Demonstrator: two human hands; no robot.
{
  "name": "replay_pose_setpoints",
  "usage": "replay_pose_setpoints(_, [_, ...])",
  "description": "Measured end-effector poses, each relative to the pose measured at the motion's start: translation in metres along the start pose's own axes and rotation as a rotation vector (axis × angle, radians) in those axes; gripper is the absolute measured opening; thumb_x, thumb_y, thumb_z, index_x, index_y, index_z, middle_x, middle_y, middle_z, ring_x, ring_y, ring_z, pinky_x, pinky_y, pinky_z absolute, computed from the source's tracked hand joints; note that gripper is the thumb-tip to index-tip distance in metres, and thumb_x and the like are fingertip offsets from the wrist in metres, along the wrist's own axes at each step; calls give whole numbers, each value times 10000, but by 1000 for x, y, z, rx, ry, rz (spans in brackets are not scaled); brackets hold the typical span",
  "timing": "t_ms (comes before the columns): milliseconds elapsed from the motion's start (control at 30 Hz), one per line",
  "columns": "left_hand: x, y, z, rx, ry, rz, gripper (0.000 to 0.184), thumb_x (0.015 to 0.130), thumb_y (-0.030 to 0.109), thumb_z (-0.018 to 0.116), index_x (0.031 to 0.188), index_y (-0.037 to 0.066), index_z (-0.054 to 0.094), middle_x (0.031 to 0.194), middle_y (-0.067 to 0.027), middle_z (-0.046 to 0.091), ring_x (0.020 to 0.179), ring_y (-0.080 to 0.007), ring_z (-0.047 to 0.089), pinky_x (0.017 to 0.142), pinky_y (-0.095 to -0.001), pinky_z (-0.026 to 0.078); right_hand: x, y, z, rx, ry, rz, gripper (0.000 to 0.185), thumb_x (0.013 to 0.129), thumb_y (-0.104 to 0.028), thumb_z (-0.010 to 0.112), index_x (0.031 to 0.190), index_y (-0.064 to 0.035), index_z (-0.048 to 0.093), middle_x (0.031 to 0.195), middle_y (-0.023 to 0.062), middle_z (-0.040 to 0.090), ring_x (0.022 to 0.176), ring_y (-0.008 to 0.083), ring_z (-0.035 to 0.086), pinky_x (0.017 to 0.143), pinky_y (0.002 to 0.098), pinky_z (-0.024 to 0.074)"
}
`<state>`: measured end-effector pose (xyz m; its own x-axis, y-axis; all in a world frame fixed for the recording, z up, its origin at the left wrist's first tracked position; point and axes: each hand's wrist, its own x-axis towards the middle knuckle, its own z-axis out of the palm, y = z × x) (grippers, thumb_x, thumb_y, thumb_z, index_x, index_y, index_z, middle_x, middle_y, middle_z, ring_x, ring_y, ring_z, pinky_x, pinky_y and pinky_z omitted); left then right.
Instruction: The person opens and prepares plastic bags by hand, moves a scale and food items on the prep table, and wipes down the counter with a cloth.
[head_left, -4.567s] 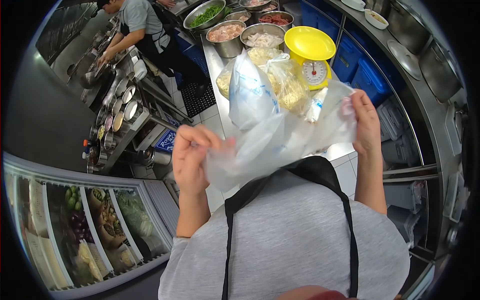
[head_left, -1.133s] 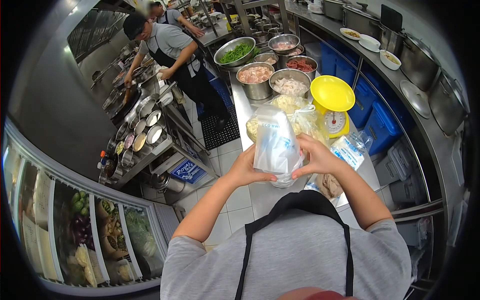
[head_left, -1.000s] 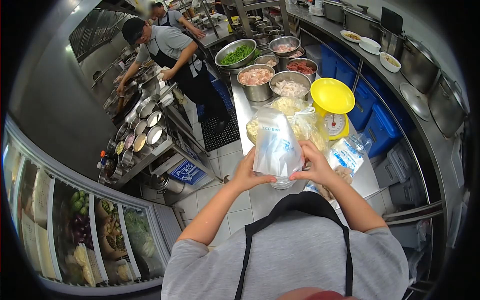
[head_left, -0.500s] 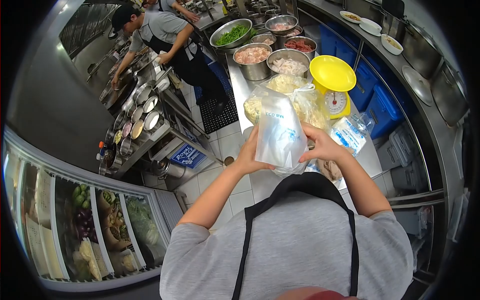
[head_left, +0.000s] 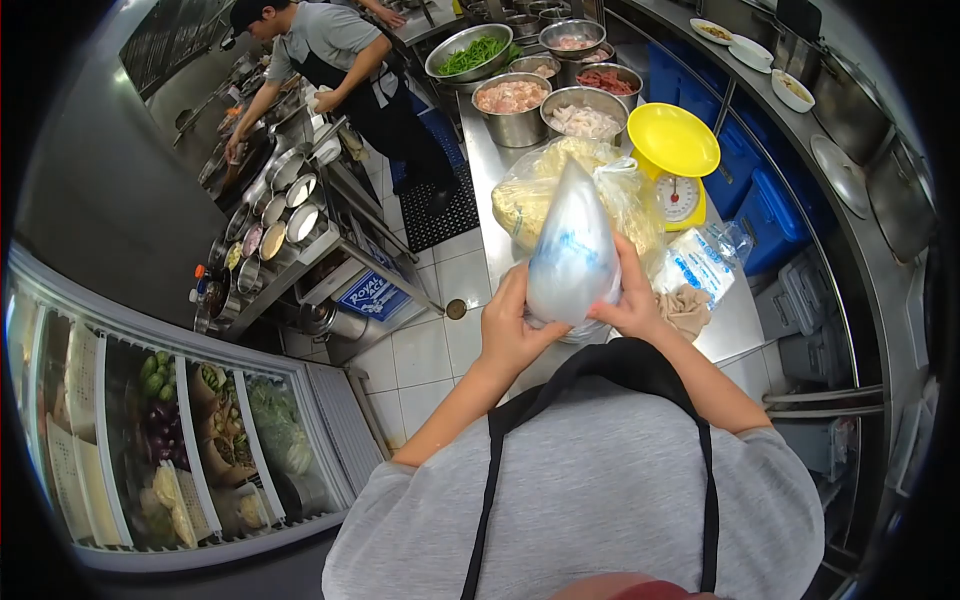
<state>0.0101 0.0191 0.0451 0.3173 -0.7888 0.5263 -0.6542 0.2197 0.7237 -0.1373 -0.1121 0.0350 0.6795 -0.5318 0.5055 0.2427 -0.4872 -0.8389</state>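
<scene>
Both of my hands grip a clear plastic bag [head_left: 572, 255] with blue print, held upright over the near part of the steel table [head_left: 480, 185]. My left hand [head_left: 512, 325] closes on its left lower side, and my right hand [head_left: 632, 300] on its right lower side. The bag looks puffed out and comes to a point at the top. Just beyond it lie large plastic bags of pale yellow noodle-like food [head_left: 520, 205]. To the right are a printed plastic pack [head_left: 695, 265] and a crumpled beige cloth [head_left: 684, 312].
A yellow dial scale [head_left: 680, 200] stands right of the food bags. Behind are metal pots of raw meat [head_left: 512, 98] and a bowl of green vegetables [head_left: 470, 55]. At left, a co-worker [head_left: 350, 90] reaches over a stove; a glass-topped fridge [head_left: 190, 430] is nearer.
The bag has gone from flat-sided to rounded and pointed at the top. My hands have shifted slightly right and remain on it. The view has moved a little.
</scene>
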Motion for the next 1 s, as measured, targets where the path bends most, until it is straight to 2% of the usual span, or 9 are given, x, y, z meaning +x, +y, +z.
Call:
replay_pose_setpoints(167, [7, 26, -16, 88, -76, 21, 866, 572, 316, 802, 1267, -6, 398, 1127, -200, 544, 1011, -290, 574, 789, -336, 480, 4, -11, -12, -51, -62, -85, 994, 607, -401, 779, 1343, -23, 228, 1324, 168, 334, 1211, 273, 350, 1012, 388, 266])
replay_pose_setpoints(233, [15, 47, -18, -170, 143, -11, 832, 579, 327, 794, 1252, 2, 428, 1084, -195, 567, 990, -298, 583, 799, -342, 477, 24, -34, -19, -81, -29, -194, 1010, 606, -411, 776, 1351, -28, 212, 1332, 170, 327, 1214, 272, 348, 1016, 398, 264])
replay_pose_setpoints(300, [19, 32, -12, -71, 57, 29, 884, 568, 352, 801, 1274, 5, 397, 1104, -194, 558, 1008, -296, 573, 797, -340, 478, 43, -51, -13, 237, 104, -211, 1026, 597, -424, 777, 1347, -24, 204, 1343, 172, 318, 1204, 270, 364, 1019, 412, 267])
replay_pose_setpoints(500, [12, 17, -29, 53, -22, 11, 1002, 577, 433, 790, 1337, 12, 290, 1179, -161, 519, 1009, -246, 567, 783, -308, 477, 17, -14, 2, 152, -98, 144, 933, 639, -390, 759, 1329, 8, 274, 1299, 176, 350, 1200, 281, 366, 1009, 389, 267])
replay_pose_setpoints(667, [37, 56, -84, -454, 193, 62, 995, 606, 553, 725, 1312, -9, 305, 1125, -150, 521, 511, 27, 306, 425, -123, 242, 26, -52, -15, -82, 178, -254, 904, 629, -462, 747, 1280, 8, 332, 1271, 171, 370, 1174, 267, 375, 985, 368, 300])
replay_pose_setpoints(800, [75, 105, -110, -340, 454, 404, 905, 751, 711, 386, 1295, -8, 301, 1057, -220, 516, 413, -43, 351, 379, -134, 258, 46, -99, -34, -284, 150, -603, 942, 563, -482, 776, 1255, 3, 359, 1254, 152, 393, 1149, 265, 401, 970, 367, 316])
replay_pose_setpoints(900, [112, 125, -108, -844, 269, 718, 829, 792, 685, 329, 1298, 29, 304, 1046, -223, 514, 404, -62, 355, 378, -156, 287, 66, -138, -23, -310, 93, -691, 965, 528, -449, 803, 1259, 4, 364, 1256, 147, 408, 1145, 265, 410, 968, 366, 320])
replay_pose_setpoints(967, [129, 130, -105, -1304, -330, 792, 755, 842, 587, 401, 1308, 8, 267, 1164, -218, 457, 488, -113, 431, 448, -218, 379, 77, -143, -15, -249, 168, -663, 963, 517, -424, 814, 1257, 4, 371, 1253, 144, 422, 1142, 264, 416, 968, 363, 322])
replay_pose_setpoints(1000, [134, 130, -98, -1304, -339, 798, 755, 842, 587, 401, 1308, 8, 267, 1164, -218, 457, 488, -113, 431, 448, -218, 379, 82, -139, -13, -84, 168, -601, 959, 518, -406, 817, 1262, 4, 370, 1248, 139, 433, 1141, 258, 419, 971, 361, 318])
